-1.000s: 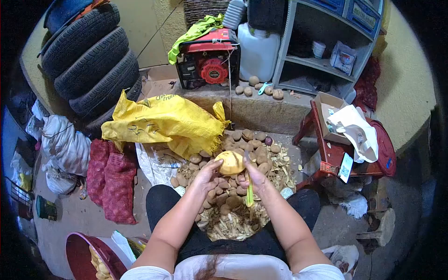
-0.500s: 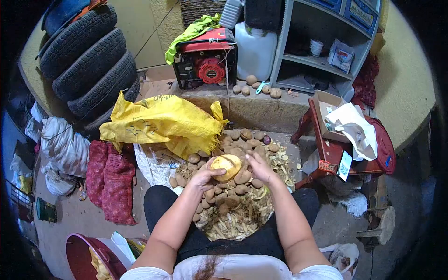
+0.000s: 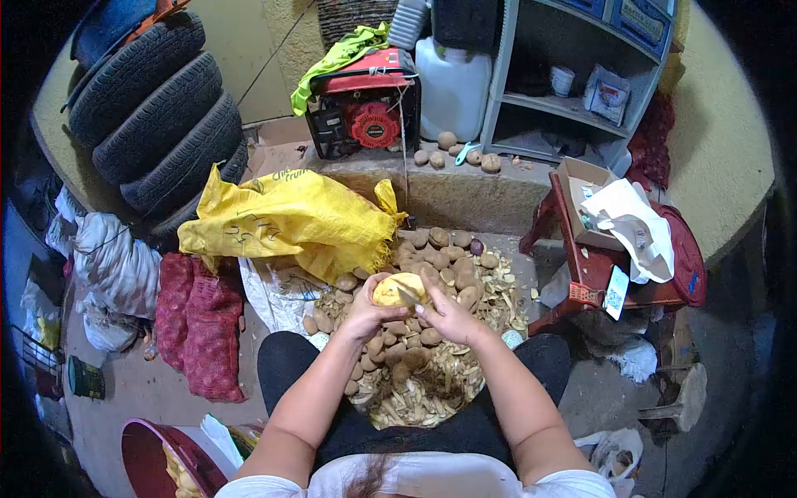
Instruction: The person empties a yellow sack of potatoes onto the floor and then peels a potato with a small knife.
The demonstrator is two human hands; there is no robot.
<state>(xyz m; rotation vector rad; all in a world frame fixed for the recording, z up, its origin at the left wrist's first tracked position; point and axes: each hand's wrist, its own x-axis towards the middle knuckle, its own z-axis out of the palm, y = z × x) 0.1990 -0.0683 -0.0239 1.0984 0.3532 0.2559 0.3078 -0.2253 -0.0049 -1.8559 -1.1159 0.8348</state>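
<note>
My left hand (image 3: 364, 315) is wrapped round a mostly peeled, yellow potato (image 3: 397, 287) above the pile. Close against it, my right hand (image 3: 449, 316) grips a small knife (image 3: 408, 297), whose dark blade lies against the potato's near side; its handle is hidden in my fingers. Below both hands spreads a heap of unpeeled brown potatoes (image 3: 416, 337). Between my legs lie pale peelings (image 3: 407, 407), with more of them to the right of the heap.
A yellow sack (image 3: 290, 220) lies behind the potatoes at left, near red mesh bags (image 3: 212, 332). On the right stands a red wooden table (image 3: 594, 266) with a box and phone. A maroon tub (image 3: 149, 452) holding peeled potatoes sits at lower left. Behind is a concrete ledge (image 3: 473, 203).
My right hand has moved left and down to the potato, bringing the knife blade against it. The potato has shifted slightly and turned in my left hand.
</note>
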